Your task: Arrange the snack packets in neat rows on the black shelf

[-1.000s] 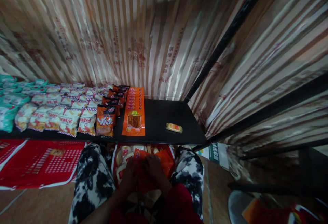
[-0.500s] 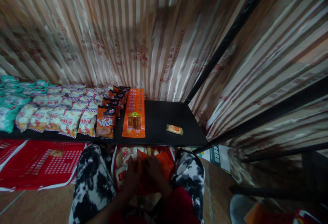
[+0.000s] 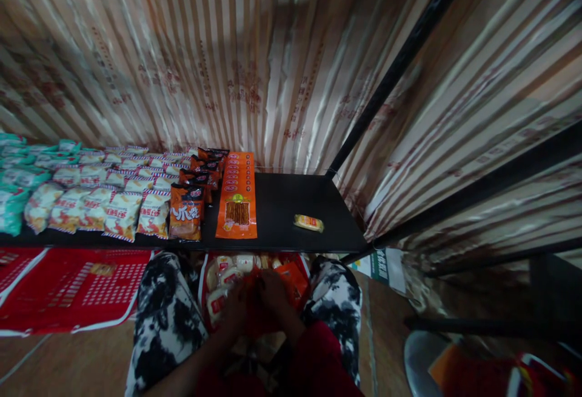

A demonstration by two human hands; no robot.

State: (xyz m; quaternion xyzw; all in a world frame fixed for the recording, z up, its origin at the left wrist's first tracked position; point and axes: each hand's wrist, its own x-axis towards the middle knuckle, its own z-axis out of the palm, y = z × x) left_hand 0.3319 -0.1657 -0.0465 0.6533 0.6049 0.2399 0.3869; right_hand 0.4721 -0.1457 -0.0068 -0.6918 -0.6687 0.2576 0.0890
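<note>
Between my knees, my left hand (image 3: pixel 236 305) and my right hand (image 3: pixel 273 292) work close together over a red basket (image 3: pixel 203 282). Both have their fingers closed on an orange snack packet (image 3: pixel 254 280), dim and partly hidden by the hands. More orange packets (image 3: pixel 292 280) lie to the right in the basket. White wrapped snacks (image 3: pixel 225 270) fill its left and back. On the black shelf (image 3: pixel 277 203) ahead, a flat orange snack packet (image 3: pixel 237 212) lies face up, and a small yellow-wrapped snack (image 3: pixel 309 222) sits farther right.
Rows of white snack bags (image 3: pixel 122 212), brown-orange bags (image 3: pixel 186 212) and teal bags (image 3: pixel 13 209) stand along the shelf's left. A red crate (image 3: pixel 104 288) is at lower left. Black metal bars (image 3: pixel 400 70) and a striped curtain (image 3: pixel 254 51) bound the back and right.
The orange packet at my hands sits lower and shows less than before, and my hands have shifted slightly. The view has tilted a little; the shelf goods look unmoved.
</note>
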